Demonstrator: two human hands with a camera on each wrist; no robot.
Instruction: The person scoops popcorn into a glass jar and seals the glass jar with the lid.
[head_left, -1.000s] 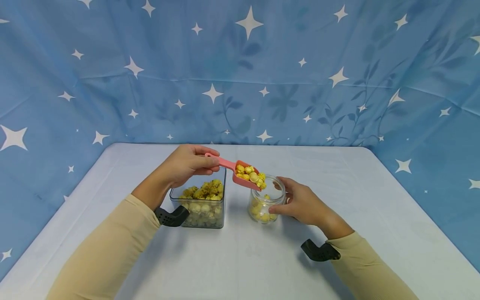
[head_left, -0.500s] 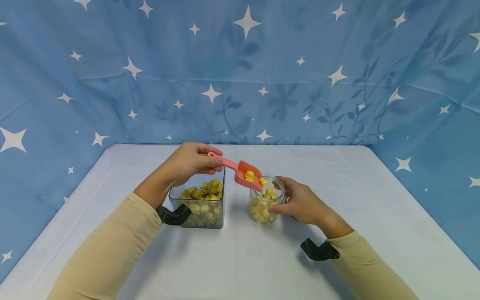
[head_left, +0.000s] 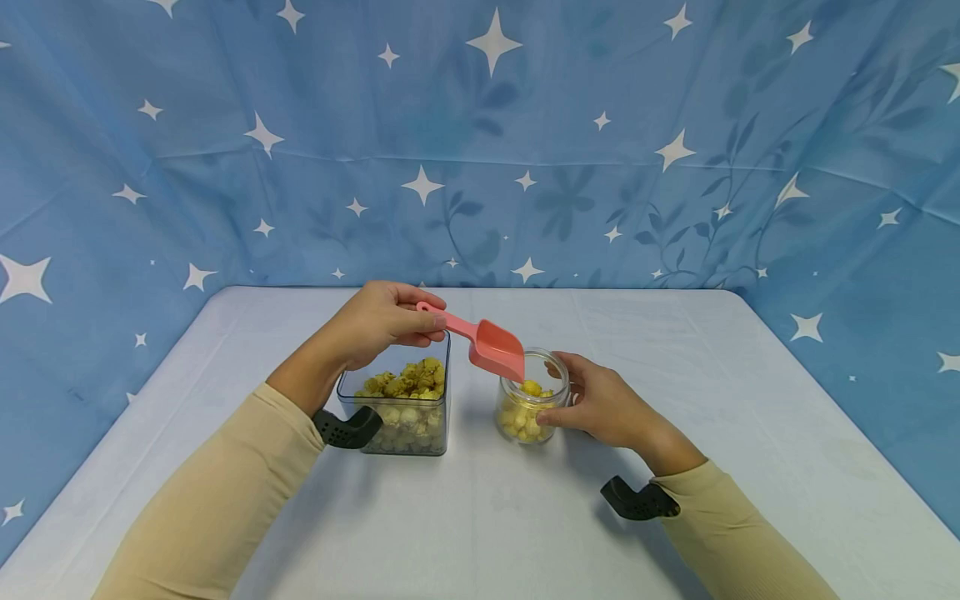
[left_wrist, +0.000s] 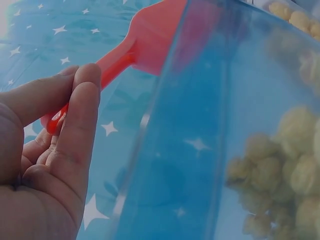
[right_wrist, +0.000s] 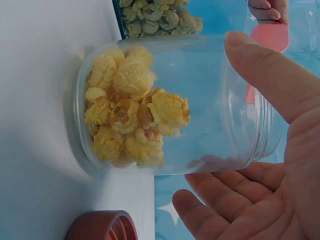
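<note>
My left hand [head_left: 378, 325] pinches the handle of a pink scoop [head_left: 498, 350] between thumb and fingers. The scoop's bowl tilts down to the right with its lip over the mouth of a clear glass jar [right_wrist: 205, 95]; no popcorn shows in it. Yellow popcorn [right_wrist: 132, 80] covers the jar's bottom part. Thumb on one side and fingers on the other, my right hand [head_left: 600, 404] holds the jar upright on the table. Below my left hand stands a clear rectangular container [head_left: 448, 408] with popcorn [head_left: 408, 381] inside.
A reddish-brown round lid-like piece [right_wrist: 102, 227] lies on the table near the jar in the right wrist view. The white table [head_left: 480, 517] ends at a blue curtain [head_left: 480, 125] with stars behind it.
The popcorn has slid out of the scoop into the jar, and the scoop is now bare. The jar's popcorn heap has grown. Both hands stay nearly in place.
</note>
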